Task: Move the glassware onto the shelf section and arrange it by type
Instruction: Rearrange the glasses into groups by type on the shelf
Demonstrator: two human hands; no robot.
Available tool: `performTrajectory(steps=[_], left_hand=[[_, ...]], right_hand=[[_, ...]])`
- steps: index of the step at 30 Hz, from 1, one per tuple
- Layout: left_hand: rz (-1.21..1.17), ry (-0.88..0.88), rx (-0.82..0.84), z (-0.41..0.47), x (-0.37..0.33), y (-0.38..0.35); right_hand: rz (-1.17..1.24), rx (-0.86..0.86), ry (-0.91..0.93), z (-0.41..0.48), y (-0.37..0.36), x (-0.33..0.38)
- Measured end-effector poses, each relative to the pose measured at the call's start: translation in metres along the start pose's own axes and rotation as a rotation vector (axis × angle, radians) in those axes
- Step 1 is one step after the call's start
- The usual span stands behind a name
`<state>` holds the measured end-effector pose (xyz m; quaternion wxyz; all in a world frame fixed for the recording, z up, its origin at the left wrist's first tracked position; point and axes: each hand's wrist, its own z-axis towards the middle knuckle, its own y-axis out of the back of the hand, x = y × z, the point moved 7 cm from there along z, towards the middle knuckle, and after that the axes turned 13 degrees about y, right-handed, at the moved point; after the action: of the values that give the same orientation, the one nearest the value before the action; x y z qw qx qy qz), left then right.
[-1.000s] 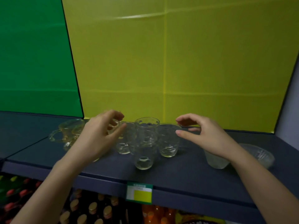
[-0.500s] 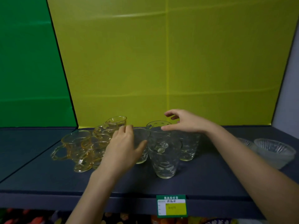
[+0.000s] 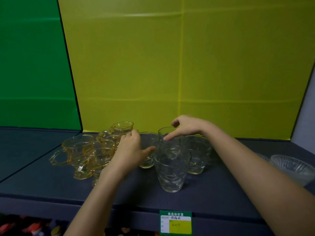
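Observation:
Several clear dimpled tumblers stand clustered mid-shelf: a front tumbler (image 3: 171,174), a left tumbler (image 3: 148,142), a rear tumbler (image 3: 166,131) and a right tumbler (image 3: 196,154). My left hand (image 3: 130,150) wraps round the left tumbler, thumb across its front. My right hand (image 3: 189,126) reaches over the rear tumbler, with thumb and forefinger on either side of its rim. Several amber handled cups (image 3: 76,147) crowd together to the left, some tilted against each other.
The dark blue shelf (image 3: 42,186) has a yellow back panel and a green panel on the left. Clear ribbed glass bowls (image 3: 293,167) sit at the far right. A green price tag (image 3: 175,222) hangs on the front edge. Bottles show below.
My left hand has moved right from the amber cups onto the left tumbler. My right hand has swung left from the bowls to the rear tumbler's rim.

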<state>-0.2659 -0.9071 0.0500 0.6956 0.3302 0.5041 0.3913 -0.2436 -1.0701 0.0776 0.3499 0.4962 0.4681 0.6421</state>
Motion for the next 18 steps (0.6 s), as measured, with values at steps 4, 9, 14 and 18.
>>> performTrajectory(steps=[4, 9, 14, 18], left_hand=[[-0.107, 0.014, 0.075, 0.021, -0.007, -0.008], [-0.252, 0.008, 0.203, 0.042, -0.019, -0.021], [-0.344, -0.022, 0.29, 0.053, -0.028, -0.033], [-0.351, -0.062, 0.308, 0.055, -0.035, -0.038]], right_hand=[[0.007, -0.011, -0.084, -0.001, 0.007, -0.022], [0.014, -0.011, -0.192, -0.01, 0.014, -0.048], [0.073, -0.02, -0.262, -0.019, 0.015, -0.064], [0.078, -0.008, -0.294, -0.026, 0.013, -0.068]])
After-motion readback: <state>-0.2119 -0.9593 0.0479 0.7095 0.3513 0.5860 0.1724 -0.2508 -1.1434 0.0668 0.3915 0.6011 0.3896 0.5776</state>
